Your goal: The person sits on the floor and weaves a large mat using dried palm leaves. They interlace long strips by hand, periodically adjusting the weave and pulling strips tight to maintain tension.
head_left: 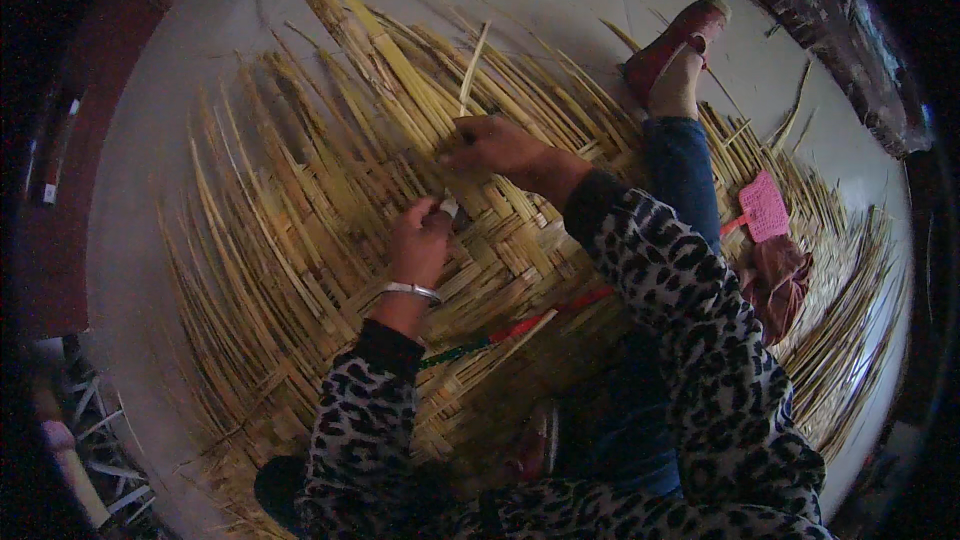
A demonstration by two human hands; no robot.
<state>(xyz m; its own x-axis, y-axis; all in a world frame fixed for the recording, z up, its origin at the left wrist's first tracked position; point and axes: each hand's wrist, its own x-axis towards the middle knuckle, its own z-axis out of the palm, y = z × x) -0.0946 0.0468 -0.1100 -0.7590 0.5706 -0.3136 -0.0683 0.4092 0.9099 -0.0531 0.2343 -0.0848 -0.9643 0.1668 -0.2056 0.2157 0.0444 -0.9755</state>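
A large mat of flat yellow-brown strips (pixel 500 260) spreads over the floor beneath both hands, its middle woven and its long loose ends fanning outward. My right hand (pixel 497 148) is closed at the far part of the weave, blurred a little, with a pale narrow strip (pixel 475 68) rising from its fingers. Close by on the left, my left hand (pixel 418 245) has its thumb and fingers drawn together against the mat. A small whitish piece (pixel 450 206) shows at its fingertips; what it is I cannot make out. Wider strips (pixel 385 55) run away from the hands.
My leg in blue jeans (pixel 683 165) stretches across the mat at the right, ending in a red shoe (pixel 675 48). A pink fly swatter (pixel 763 206) and a brown cloth (pixel 780 290) lie beside it. A red and green stick (pixel 515 327) rests nearer me.
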